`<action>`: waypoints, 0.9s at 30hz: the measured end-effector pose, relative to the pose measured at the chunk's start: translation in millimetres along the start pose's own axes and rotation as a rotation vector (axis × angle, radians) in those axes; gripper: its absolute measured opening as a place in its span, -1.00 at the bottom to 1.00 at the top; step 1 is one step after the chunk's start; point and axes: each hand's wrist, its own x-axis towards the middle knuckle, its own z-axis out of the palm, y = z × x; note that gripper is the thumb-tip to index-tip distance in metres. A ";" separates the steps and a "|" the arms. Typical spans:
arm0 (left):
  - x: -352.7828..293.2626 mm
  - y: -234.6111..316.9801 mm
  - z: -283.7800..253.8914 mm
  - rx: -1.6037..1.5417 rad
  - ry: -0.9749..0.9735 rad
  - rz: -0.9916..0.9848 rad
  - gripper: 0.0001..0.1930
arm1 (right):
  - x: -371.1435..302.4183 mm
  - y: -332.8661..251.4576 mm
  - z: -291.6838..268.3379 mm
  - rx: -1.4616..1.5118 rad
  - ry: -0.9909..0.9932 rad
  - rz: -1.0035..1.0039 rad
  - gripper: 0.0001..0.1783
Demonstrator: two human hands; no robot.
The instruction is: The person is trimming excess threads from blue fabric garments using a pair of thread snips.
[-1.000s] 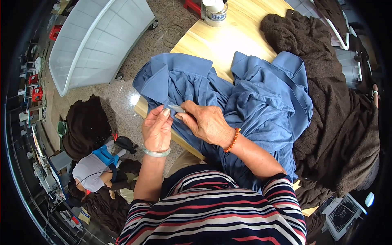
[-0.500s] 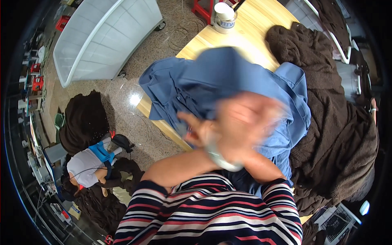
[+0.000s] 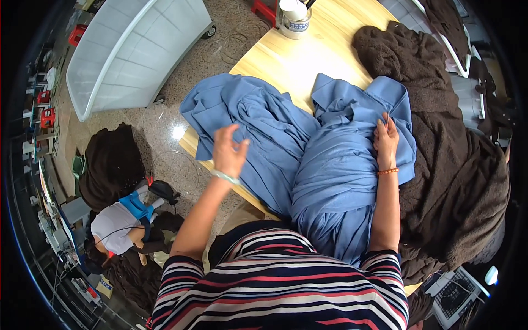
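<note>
Blue fabric lies over the table in two heaps. The left blue heap is loosely spread, while the right blue heap is bunched in folds that run down to my body. My left hand, with a pale bangle at its wrist, hovers at the left heap's near edge; its fingers are apart and nothing is in them. At the right heap's right side is my right hand, wearing a beaded bracelet. Its fingers are pinched together; a small reddish bit shows at the tips, too small to name.
Dark brown fleecy cloth is piled along the right of the wooden table. A tub with a white cup stands at the far edge. A wheeled grey bin stands beyond, at left. Another person works among brown cloth at lower left.
My hands were crossed and blurred over the blue fabric; now they are apart, left hand to the left, right hand to the right. A raised blue fold has come down.
</note>
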 end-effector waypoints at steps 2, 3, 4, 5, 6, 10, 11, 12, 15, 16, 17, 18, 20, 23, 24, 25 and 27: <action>13.2 -29.4 4.8 0.118 0.035 -0.038 -0.52 | 3.6 5.5 14.2 -0.087 -0.050 -0.279 -0.59; 17.4 -27.4 3.4 0.161 0.003 -0.119 -0.45 | -8.9 -9.1 25.0 -0.160 -0.078 -0.339 -0.60; 19.3 -26.9 2.5 0.203 -0.032 -0.199 -0.38 | -26.1 -29.4 36.1 -0.235 -0.103 -0.399 -0.62; 16.0 -28.9 9.4 0.217 0.041 -0.144 -0.37 | -41.0 -43.9 48.8 -0.227 -0.156 -0.437 -0.62; 15.0 -29.6 13.6 0.219 0.041 -0.147 -0.37 | -52.2 -49.6 59.4 -0.220 -0.207 -0.473 -0.63; 20.9 -55.8 20.4 0.307 0.101 -0.211 -0.53 | -92.6 -61.1 90.3 -0.359 -0.403 -0.555 -0.66; 20.2 -69.2 15.6 0.112 0.046 -0.305 -0.64 | -99.6 -57.1 95.5 -0.344 -0.495 -0.539 -0.66; 19.2 -77.5 11.0 -0.085 -0.012 -0.395 -0.74 | -107.8 -53.7 99.2 -0.420 -0.545 -0.501 -0.67; 6.5 -68.3 -21.1 -0.737 -0.021 -0.620 -0.81 | -126.9 -52.5 103.7 -0.568 -0.694 -0.569 -0.62; -0.7 -62.1 -32.7 -1.001 -0.003 -0.653 -0.84 | -132.0 -51.7 104.8 -0.584 -0.745 -0.565 -0.60; -8.5 -54.1 -42.1 -0.999 -0.010 -0.660 -0.84 | -135.0 -43.8 107.2 -0.544 -0.735 -0.620 -0.63; -16.6 -41.1 -55.1 -1.091 0.001 -0.653 -0.83 | -138.3 -39.0 109.9 -0.542 -0.740 -0.615 -0.63; -25.1 -34.7 -67.0 -1.185 0.015 -0.649 -0.82 | -145.8 -30.6 117.0 -0.555 -0.719 -0.593 -0.70; -31.3 -33.8 -75.8 -1.272 -0.096 -0.643 -0.84 | -159.1 -17.6 140.0 -0.484 -0.799 -0.560 -0.73; -31.7 -31.3 -76.2 -1.298 -0.095 -0.639 -0.85 | -161.8 -10.9 150.0 -0.453 -0.829 -0.548 -0.72; -32.1 -30.2 -76.1 -1.322 -0.093 -0.635 -0.85 | -163.4 -6.9 160.1 -0.415 -0.854 -0.528 -0.71; -33.3 -31.9 -75.0 -1.321 -0.094 -0.618 -0.84 | -162.8 5.1 181.6 -0.349 -0.830 -0.594 -0.71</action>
